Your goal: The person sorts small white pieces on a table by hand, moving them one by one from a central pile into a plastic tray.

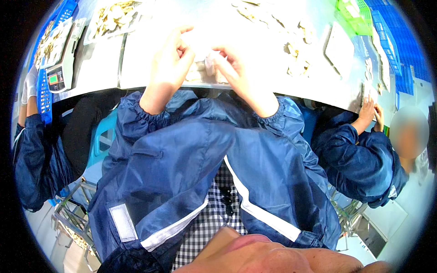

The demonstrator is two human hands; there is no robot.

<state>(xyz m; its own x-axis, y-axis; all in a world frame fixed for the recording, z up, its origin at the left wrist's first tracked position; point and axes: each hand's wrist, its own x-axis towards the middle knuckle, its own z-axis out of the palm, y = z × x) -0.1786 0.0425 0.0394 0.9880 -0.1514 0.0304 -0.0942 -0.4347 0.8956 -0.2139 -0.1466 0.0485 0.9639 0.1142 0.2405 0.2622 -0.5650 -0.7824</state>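
Note:
My left hand (pixel 172 65) is over the bright metal tabletop, its fingers bent and the index finger reaching forward. Glare hides whether anything is in it. Close by, my right hand (pixel 237 70) pinches a small pale piece (pixel 210 65) between thumb and fingers; the piece is blurred. Below and between both hands, several pale slices (pixel 195 75) lie side by side near the table's front edge, seemingly in a shallow clear tray. Strong light washes out much of this area.
A clear tray (pixel 89 34) of dried-looking slices stands at the left, beside a digital scale (pixel 54 80) carrying another tray. Loose slices (pixel 293 51) lie to the right, near a white board (pixel 338 49) and a green basket (pixel 363 20). Co-workers' hands (pixel 367 111) (pixel 30 87) are at both sides.

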